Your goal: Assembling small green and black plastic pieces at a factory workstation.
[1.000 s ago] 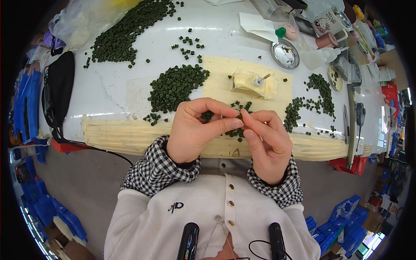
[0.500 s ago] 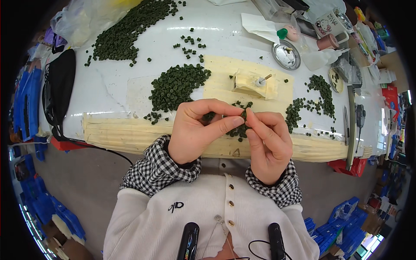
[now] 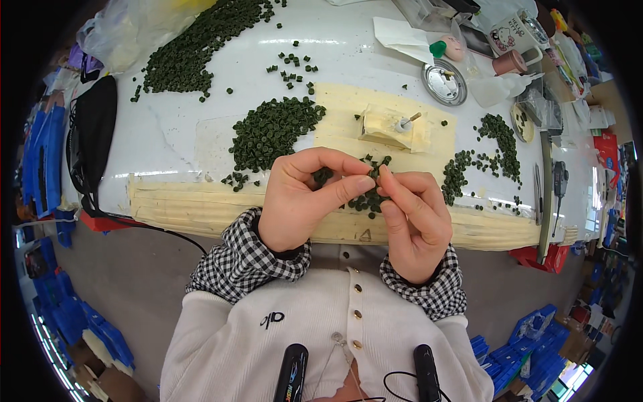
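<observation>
Over the near edge of the table, both hands are brought close together with curled fingers. My left hand pinches with thumb and index finger, and a small dark green part seems to be at its fingertips. Just right of it, my right hand has bent fingers with tips close to the left ones; whatever is between them is too small to make out. Beneath and between the hands lies a small heap of dark green parts, partly hidden by the fingers. A larger pile of similar flared parts lies left of the hands.
Beyond the hands, a yellowish block with an upright pin stands on a tape-covered patch. More green parts spread at far left, others at right. A round metal lid, tweezers and a mug are at right.
The left index finger and thumb have parted slightly and drawn back a little from the right fingertips. The right hand has barely moved.
</observation>
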